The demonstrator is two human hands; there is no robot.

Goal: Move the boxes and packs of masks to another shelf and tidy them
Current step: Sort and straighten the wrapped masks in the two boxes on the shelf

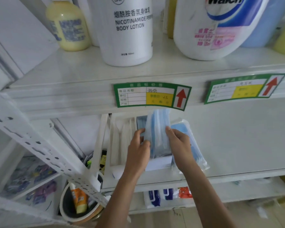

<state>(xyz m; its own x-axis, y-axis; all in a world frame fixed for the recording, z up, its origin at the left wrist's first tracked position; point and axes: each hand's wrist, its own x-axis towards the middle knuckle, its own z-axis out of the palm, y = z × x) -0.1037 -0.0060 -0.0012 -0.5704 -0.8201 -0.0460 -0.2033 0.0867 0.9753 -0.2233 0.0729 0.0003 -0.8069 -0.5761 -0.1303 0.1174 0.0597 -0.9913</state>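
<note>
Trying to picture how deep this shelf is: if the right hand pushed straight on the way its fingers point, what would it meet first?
Probably nothing past the mask pack that the right hand already grips with the left hand. Beyond, only the shelf's white back panel shows, though depth is unclear.

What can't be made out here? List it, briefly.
Head view, the only one:
- Pack of blue masks: top hidden behind the shelf edge; sides covered by the left hand and right hand.
- White box under it: mostly hidden by the pack and hands.
- Price tags: handwriting too blurred to read.
- Detergent jug: top cut off by the frame edge.
</note>
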